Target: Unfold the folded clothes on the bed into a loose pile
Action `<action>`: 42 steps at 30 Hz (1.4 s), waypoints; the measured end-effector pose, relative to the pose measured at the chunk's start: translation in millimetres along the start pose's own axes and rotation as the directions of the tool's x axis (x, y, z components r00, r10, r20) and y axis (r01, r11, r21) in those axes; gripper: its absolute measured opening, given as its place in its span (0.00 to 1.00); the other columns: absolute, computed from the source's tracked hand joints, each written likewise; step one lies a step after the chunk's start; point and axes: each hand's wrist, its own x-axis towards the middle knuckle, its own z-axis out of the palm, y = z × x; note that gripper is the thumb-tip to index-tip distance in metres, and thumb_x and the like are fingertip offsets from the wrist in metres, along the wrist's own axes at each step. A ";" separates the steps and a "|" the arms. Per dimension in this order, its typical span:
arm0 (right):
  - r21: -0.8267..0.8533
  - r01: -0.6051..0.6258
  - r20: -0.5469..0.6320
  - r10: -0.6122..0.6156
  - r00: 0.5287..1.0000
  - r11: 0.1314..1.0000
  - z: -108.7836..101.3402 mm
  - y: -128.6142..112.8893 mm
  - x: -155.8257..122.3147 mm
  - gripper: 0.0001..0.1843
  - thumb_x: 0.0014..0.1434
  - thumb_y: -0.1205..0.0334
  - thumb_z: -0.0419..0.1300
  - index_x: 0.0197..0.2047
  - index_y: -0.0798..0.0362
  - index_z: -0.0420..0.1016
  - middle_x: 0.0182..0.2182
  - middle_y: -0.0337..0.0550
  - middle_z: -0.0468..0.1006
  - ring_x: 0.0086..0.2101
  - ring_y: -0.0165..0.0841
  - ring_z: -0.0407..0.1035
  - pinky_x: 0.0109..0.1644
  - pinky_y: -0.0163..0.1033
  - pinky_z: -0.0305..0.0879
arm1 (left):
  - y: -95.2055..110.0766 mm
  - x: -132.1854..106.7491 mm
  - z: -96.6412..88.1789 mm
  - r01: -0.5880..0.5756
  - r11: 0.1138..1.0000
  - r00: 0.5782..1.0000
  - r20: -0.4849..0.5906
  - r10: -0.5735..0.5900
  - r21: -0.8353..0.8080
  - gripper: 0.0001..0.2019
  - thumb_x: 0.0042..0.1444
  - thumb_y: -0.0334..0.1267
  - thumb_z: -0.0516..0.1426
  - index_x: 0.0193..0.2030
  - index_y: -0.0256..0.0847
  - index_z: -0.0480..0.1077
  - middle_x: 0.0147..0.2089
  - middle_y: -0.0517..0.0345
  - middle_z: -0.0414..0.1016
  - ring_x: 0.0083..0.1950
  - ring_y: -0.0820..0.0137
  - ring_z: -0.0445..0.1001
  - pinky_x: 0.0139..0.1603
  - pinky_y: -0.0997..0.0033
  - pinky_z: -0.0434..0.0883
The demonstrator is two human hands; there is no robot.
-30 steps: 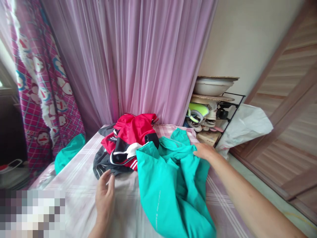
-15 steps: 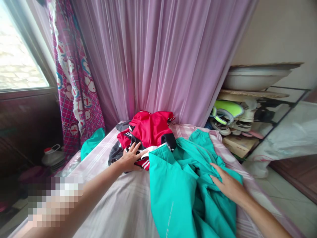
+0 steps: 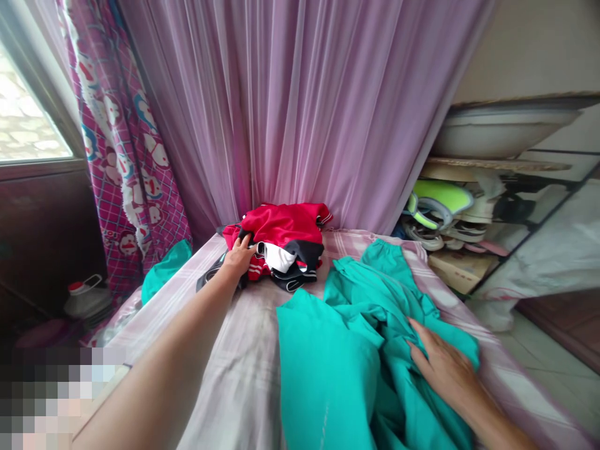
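A heap of red, black and white clothes (image 3: 281,240) lies at the far end of the bed (image 3: 244,387), against the pink curtain. My left hand (image 3: 238,257) reaches out to the heap's left side, fingers curled into the fabric. A teal garment (image 3: 337,350) is spread over the near right part of the bed. My right hand (image 3: 443,365) rests flat on it, fingers apart.
A pink sheer curtain (image 3: 300,106) hangs behind the bed. A patterned curtain (image 3: 122,150) and window are at the left, with a white jug (image 3: 87,299) on the floor. A rack (image 3: 473,206) with shoes and a basin stands to the right. A teal cloth (image 3: 165,270) lies at the bed's left edge.
My left hand pushed the red and black heap farther back toward the curtain, clear of the teal garment. My right hand slid nearer on the teal cloth.
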 end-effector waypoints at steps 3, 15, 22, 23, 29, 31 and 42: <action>0.002 -0.015 -0.008 0.015 1.000 1.000 1.5 -2.8 -1.7 0.31 0.62 0.48 0.41 0.61 0.48 0.69 0.55 0.53 0.77 0.52 0.50 0.72 0.56 0.56 0.66 | -5.6 6.0 0.7 0.031 0.999 0.999 0.017 -0.031 0.040 0.22 0.66 0.34 0.46 0.64 0.47 0.68 0.76 0.45 0.48 0.73 0.44 0.51 0.60 0.43 0.68; -0.061 -0.056 -0.091 0.050 0.995 0.997 -2.7 -21.4 -7.0 0.30 0.63 0.50 0.40 0.62 0.49 0.69 0.54 0.53 0.78 0.52 0.48 0.71 0.58 0.56 0.61 | 32.1 -36.2 -48.0 -0.130 0.985 0.985 0.130 0.115 0.116 0.27 0.60 0.45 0.55 0.67 0.47 0.64 0.69 0.44 0.64 0.69 0.50 0.61 0.67 0.42 0.59; -0.063 -0.037 -0.115 0.029 0.993 0.997 0.5 -17.1 -7.9 0.29 0.64 0.50 0.40 0.61 0.50 0.69 0.53 0.51 0.78 0.52 0.46 0.72 0.57 0.55 0.61 | 88.3 -13.1 8.0 -0.219 0.969 0.963 0.187 0.195 0.116 0.37 0.56 0.55 0.60 0.71 0.59 0.54 0.79 0.47 0.38 0.76 0.40 0.38 0.62 0.16 0.41; -0.061 -0.033 -0.117 0.026 0.993 0.998 0.7 -16.5 -8.2 0.29 0.64 0.50 0.40 0.61 0.49 0.69 0.54 0.51 0.78 0.52 0.46 0.72 0.57 0.55 0.61 | 82.9 -3.4 11.8 -0.185 0.972 0.970 0.183 0.158 0.142 0.33 0.58 0.52 0.59 0.70 0.59 0.58 0.79 0.49 0.39 0.76 0.41 0.37 0.61 0.15 0.41; -0.057 -0.028 -0.113 0.022 0.993 0.998 0.4 -17.2 -9.5 0.28 0.64 0.51 0.42 0.62 0.49 0.69 0.54 0.51 0.78 0.51 0.47 0.72 0.58 0.56 0.61 | 50.5 32.8 9.6 0.078 0.955 0.988 0.104 -0.111 0.286 0.27 0.60 0.43 0.56 0.67 0.56 0.64 0.78 0.54 0.41 0.77 0.42 0.33 0.64 0.17 0.37; -0.048 -0.029 -0.100 0.024 0.995 0.998 -1.2 -17.4 -8.8 0.28 0.64 0.51 0.43 0.62 0.50 0.70 0.54 0.51 0.78 0.51 0.47 0.72 0.59 0.56 0.61 | 46.0 27.6 8.5 0.116 0.958 0.980 0.129 -0.154 0.264 0.30 0.60 0.43 0.55 0.69 0.54 0.60 0.79 0.51 0.37 0.77 0.42 0.33 0.64 0.17 0.42; 0.020 -0.068 -0.002 0.068 0.998 0.997 -8.9 -18.2 4.3 0.29 0.65 0.46 0.44 0.60 0.51 0.70 0.56 0.53 0.77 0.54 0.47 0.71 0.57 0.54 0.64 | 39.0 -31.6 -6.1 -0.125 0.991 0.992 0.013 0.124 0.039 0.42 0.61 0.56 0.53 0.76 0.43 0.42 0.77 0.39 0.41 0.76 0.48 0.43 0.68 0.36 0.54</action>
